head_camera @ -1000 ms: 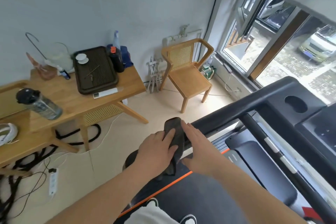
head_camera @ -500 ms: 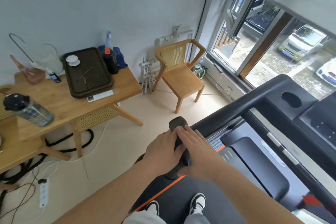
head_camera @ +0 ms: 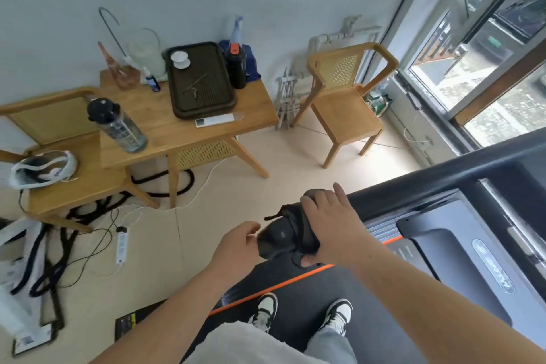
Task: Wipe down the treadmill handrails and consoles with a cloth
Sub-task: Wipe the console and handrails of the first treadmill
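The dark cloth (head_camera: 298, 226), gripped round the handrail end (head_camera: 273, 242) by the right hand (head_camera: 328, 221) alone, the left hand (head_camera: 236, 249) loosely curled and empty, could be pulled off and dropped.

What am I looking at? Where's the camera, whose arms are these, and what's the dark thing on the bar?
No robot here: a person wears a wide-angle camera on the head, looking down at their own arms. They stand on a treadmill belt; the black bar is its handrail. The right hand grips a dark cloth wrapped over the rail near its end. The left hand sits beside the rail's end, fingers relaxed, holding nothing. Left of the treadmill, a wooden table carries a tray, a clear bottle and a remote; a chair stands by the window.
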Demonstrator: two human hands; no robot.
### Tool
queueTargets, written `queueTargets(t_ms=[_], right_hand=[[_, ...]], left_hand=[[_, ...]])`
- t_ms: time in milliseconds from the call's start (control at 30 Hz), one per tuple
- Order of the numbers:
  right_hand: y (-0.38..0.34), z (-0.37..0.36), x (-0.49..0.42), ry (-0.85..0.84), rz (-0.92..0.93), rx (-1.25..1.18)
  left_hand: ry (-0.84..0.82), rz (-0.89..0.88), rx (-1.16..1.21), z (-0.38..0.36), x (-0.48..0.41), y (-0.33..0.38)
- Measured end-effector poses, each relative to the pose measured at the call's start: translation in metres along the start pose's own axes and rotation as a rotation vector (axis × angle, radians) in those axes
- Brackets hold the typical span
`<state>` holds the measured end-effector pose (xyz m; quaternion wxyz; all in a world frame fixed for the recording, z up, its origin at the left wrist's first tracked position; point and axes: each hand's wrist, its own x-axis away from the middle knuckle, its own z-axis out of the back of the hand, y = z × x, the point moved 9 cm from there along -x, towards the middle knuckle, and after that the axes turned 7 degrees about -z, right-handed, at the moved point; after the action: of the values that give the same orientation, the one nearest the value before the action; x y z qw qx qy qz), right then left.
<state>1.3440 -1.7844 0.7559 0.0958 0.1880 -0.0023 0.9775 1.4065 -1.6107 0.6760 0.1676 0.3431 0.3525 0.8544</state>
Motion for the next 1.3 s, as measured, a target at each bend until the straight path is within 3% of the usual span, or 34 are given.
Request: queueTargets(t_ms=[233, 433, 633, 733, 833, 967, 1167, 1300], right_hand=[[-0.085, -0.001, 0.0, 0.2, 0.067, -0.062], [-0.015, 0.0, 0.016, 0.232, 0.089, -0.075], [0.037, -0.001, 0.018, 0.219, -0.118, 0.093], [-0.004, -0.001, 0.001, 0.15, -0.126, 0.106], [-0.07, -0.005, -0.014, 0.067, 0.022, 0.111], [-0.13, -0.021, -0.019, 0.077, 0.163, 0.153], [-0.063, 0.0, -0.003, 0.232, 0.172, -0.09], [0.008, 0.016, 0.016, 0.256, 0.119, -0.226]], left_hand=[[0.078, 0.056, 0.145, 0.017, -0.003, -0.009], [0.095, 0.035, 0.165, 0.019, -0.008, 0.004], [0.105, 0.028, 0.188, 0.024, 0.0, -0.002], [0.141, 0.054, 0.223, 0.035, 0.008, -0.009], [0.188, 0.061, 0.269, 0.048, 0.013, -0.011], [0.214, 0.009, 0.239, 0.06, 0.011, -0.001], [0.192, -0.093, 0.215, 0.053, 0.0, 0.04], [0.126, -0.296, 0.103, 0.026, -0.005, 0.102]])
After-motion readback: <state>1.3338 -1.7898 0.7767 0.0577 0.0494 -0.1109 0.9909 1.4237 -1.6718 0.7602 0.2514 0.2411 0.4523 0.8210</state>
